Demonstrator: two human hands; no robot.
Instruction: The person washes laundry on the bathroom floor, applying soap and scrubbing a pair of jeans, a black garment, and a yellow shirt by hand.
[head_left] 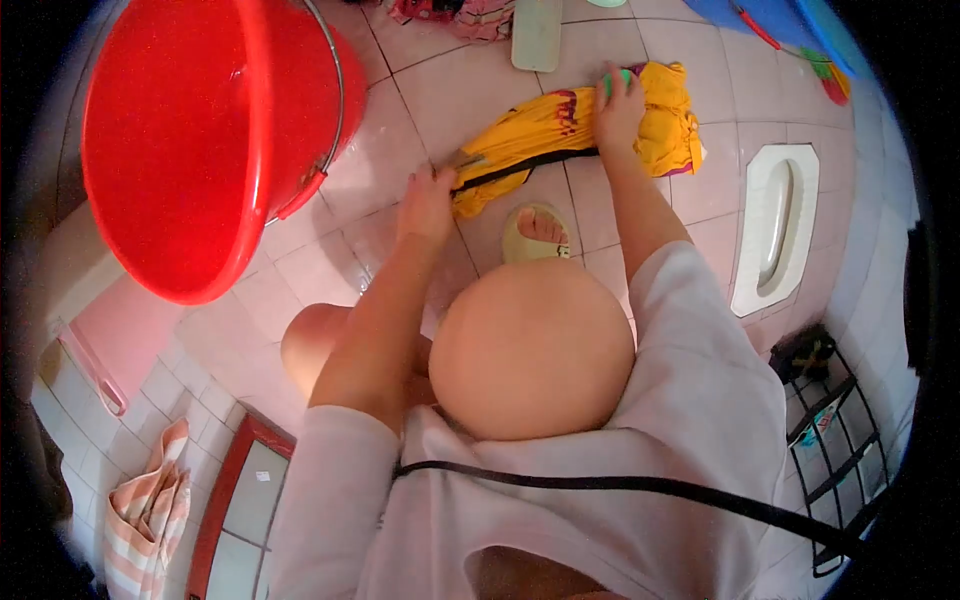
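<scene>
A yellow garment [520,135] with dark red lettering and a black edge lies stretched across the tiled floor. My left hand [428,205] is closed on its near left end. Further right, my right hand [620,115] presses down on the cloth, its fingers wrapped round a small green object [626,77]. Most of that object is hidden under the fingers, so I cannot tell whether it is soap or a brush. Beyond the right hand the garment's bunched end [667,120] rests on the tiles.
A large red bucket [262,130] stands at the left. Ahead are a pale green board-like piece [537,35] and patterned cloth [470,15]. A squat toilet [777,230] is set in the floor at right, a black wire rack [835,460] below it. My slippered foot [540,228] is near the garment.
</scene>
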